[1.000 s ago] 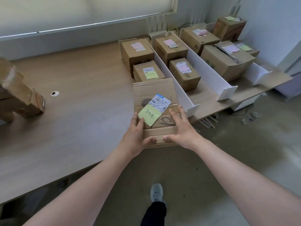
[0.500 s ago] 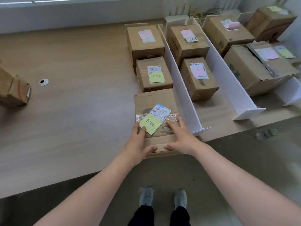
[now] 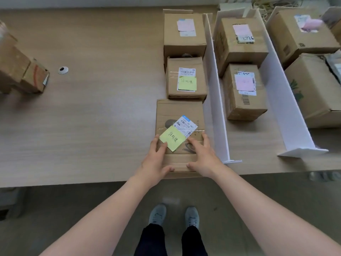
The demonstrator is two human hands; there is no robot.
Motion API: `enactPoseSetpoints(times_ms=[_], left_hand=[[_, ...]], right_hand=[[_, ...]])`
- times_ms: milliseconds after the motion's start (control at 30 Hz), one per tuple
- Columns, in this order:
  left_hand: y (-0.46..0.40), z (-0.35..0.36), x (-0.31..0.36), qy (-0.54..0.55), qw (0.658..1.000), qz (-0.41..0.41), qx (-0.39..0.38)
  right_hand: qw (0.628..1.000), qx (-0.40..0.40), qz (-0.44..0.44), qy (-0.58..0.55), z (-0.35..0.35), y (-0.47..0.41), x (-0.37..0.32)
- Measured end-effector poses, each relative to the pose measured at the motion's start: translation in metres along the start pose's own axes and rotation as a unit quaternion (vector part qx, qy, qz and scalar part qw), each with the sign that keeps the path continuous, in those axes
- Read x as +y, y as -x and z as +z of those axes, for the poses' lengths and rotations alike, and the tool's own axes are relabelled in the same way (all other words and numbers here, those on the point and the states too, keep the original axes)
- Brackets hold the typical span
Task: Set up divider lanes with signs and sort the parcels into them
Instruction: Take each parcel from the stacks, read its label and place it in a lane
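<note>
A flat cardboard parcel (image 3: 180, 111) with a shipping label and a yellow sticky note (image 3: 171, 138) lies at the table's front edge, left of the first white divider (image 3: 217, 108). My left hand (image 3: 156, 159) and my right hand (image 3: 203, 156) hold its near end, fingers flat on top and thumbs on the front face. Behind it in the same lane stand a parcel with a yellow note (image 3: 184, 89) and a taller parcel with a pink note (image 3: 184, 34). A second white divider (image 3: 282, 108) stands further right.
Two pink-noted parcels (image 3: 239, 43) (image 3: 243, 100) fill the middle lane, and larger boxes (image 3: 299, 34) (image 3: 313, 89) sit right of the second divider. More cardboard boxes (image 3: 22, 71) stand at the far left of the wooden table (image 3: 92, 117), near a cable grommet (image 3: 63, 70).
The parcel came down from a tilted carry and now lies flat on the table, in line behind the other yellow-noted parcel. Both hands stayed on its near end.
</note>
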State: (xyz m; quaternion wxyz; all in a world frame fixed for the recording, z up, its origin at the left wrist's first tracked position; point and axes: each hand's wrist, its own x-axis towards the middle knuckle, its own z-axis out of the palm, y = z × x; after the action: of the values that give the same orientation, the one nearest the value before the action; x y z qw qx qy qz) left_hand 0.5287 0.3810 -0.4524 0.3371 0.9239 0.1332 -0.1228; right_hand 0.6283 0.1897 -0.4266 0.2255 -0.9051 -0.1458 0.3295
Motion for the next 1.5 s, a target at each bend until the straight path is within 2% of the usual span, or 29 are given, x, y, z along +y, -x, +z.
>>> enactPoseSetpoints(times_ms=[233,400,467,600,800,1000,1267,1500], left_hand=[[-0.01,0.001,-0.002,-0.012,1.0,-0.014,0.009],[-0.013,-0.014,0.013,-0.063,0.998,-0.027,-0.005],[-0.011,-0.027,0.023,-0.07,0.997,-0.035,0.005],[0.0,-0.065,0.037,-0.101,0.992,-0.068,0.034],[0.039,-0.154,0.021,-0.125,0.981,-0.1,0.112],[0.081,-0.255,-0.037,-0.125,0.968,-0.118,0.184],[0.125,-0.397,-0.144,-0.149,0.958,-0.09,0.229],[0.133,-0.472,-0.225,-0.128,0.959,-0.085,0.238]], right_hand=[[0.999,-0.012,0.005,0.049,-0.009,-0.007,-0.005],[0.989,0.045,0.025,0.139,-0.015,-0.011,-0.027],[0.985,0.059,-0.004,0.165,-0.019,-0.012,-0.039],[0.968,0.08,-0.121,0.207,-0.031,-0.013,-0.076],[0.936,0.099,-0.225,0.252,-0.045,-0.003,-0.17],[0.908,0.12,-0.287,0.281,-0.035,0.009,-0.292],[0.9,0.153,-0.285,0.292,0.019,0.008,-0.464],[0.912,0.141,-0.275,0.271,0.06,-0.015,-0.558]])
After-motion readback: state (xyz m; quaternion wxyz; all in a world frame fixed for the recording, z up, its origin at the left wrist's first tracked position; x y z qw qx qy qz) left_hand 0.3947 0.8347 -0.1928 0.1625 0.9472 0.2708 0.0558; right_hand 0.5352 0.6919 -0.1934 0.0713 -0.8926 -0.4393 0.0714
